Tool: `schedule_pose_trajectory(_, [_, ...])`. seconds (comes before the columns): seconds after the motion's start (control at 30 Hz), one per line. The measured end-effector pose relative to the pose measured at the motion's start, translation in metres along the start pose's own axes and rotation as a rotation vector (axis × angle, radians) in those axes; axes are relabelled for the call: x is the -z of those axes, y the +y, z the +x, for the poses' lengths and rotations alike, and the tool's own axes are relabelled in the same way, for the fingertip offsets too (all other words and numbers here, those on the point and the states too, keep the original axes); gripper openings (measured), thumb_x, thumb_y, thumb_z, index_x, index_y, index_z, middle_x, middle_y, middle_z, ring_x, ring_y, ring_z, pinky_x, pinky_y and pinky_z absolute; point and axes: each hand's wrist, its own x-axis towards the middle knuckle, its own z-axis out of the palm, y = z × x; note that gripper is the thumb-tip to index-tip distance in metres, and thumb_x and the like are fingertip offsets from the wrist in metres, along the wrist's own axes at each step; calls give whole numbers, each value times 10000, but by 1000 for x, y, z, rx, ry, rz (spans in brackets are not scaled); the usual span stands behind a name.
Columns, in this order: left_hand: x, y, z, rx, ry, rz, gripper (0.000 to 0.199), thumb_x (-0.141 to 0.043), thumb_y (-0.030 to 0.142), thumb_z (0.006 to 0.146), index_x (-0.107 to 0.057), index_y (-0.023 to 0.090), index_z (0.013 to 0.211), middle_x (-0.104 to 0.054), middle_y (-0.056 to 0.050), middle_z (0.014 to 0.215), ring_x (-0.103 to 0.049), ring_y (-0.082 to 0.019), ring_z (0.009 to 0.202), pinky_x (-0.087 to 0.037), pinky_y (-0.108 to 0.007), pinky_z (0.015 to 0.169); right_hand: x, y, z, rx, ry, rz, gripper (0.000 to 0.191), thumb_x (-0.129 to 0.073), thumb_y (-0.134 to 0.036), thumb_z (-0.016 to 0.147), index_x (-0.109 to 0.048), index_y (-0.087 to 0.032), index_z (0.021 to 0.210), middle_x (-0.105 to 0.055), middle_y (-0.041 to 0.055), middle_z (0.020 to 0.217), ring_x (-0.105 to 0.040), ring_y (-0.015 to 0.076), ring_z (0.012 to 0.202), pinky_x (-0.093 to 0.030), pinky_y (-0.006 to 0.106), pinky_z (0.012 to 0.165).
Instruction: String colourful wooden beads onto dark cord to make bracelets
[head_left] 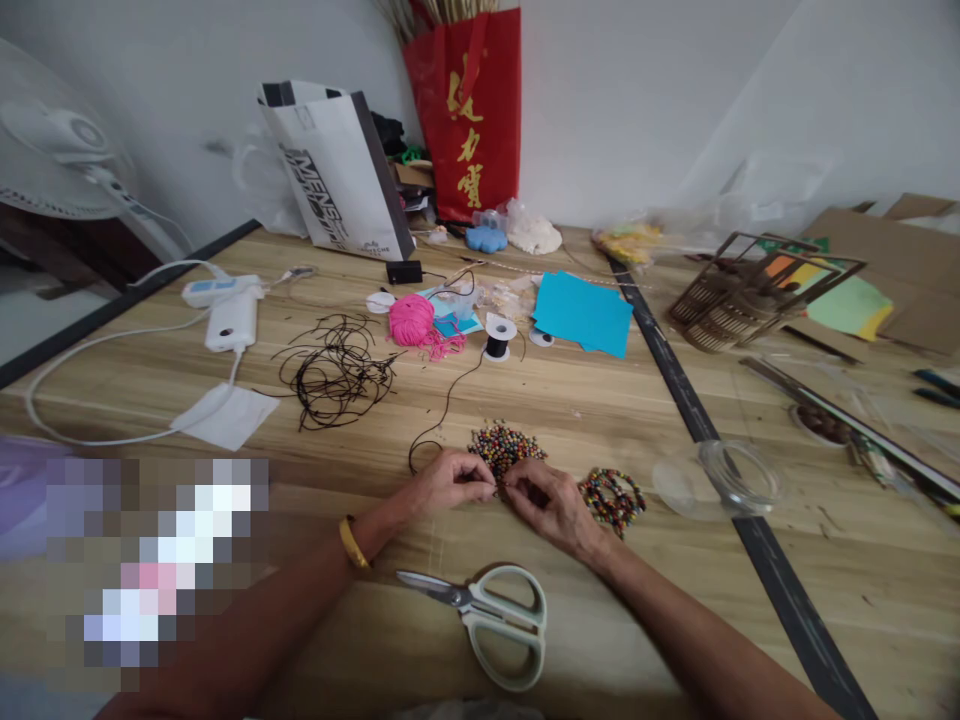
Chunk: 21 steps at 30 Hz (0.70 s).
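A heap of small multicoloured beads [504, 446] lies on the table just beyond my fingertips. My left hand [456, 480] is closed in a pinch at the heap's near left side. From a white spool of black cord [497, 340], a thin black cord [448, 400] runs to a loop beside this hand and vanishes behind it. Opposite, my right hand [551, 502] pinches at the heap's near right edge; what its fingertips hold is too small to make out. Strung bead loops [613, 500] lie right of that hand. Scissors [480, 605] rest slightly open, nearer to me.
Tangled black cord [337, 375] lies left, near a white power adapter [231, 318] with cables. Pink yarn [412, 320] and blue sheets [583, 312] sit farther back. A clear round container [739, 478] is at right, near a brown basket [739, 300]. Paper bags stand by the wall.
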Motion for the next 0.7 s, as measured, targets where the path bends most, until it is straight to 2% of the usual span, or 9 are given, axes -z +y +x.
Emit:
schedule_pose_trajectory(0.33, [-2, 0, 1, 14, -10, 42, 138, -650, 201, 717, -716, 103, 789, -657, -19, 652, -516, -98, 589, -398, -191, 567, 0, 0, 0, -9, -9, 71, 87, -515, -207, 886, -592, -172, 865, -586, 27, 705, -511, 116, 587, -409, 211, 529])
schedule_pose_trajectory(0.7, [-2, -2, 1, -10, -11, 45, 172, -656, 279, 721, -681, 108, 717, -598, 3, 601, -478, -91, 568, -367, -187, 538, 0, 1, -2, -60, -48, 129, 91, -525, -210, 883, -606, -168, 888, -582, 22, 712, -495, 111, 582, -387, 215, 534])
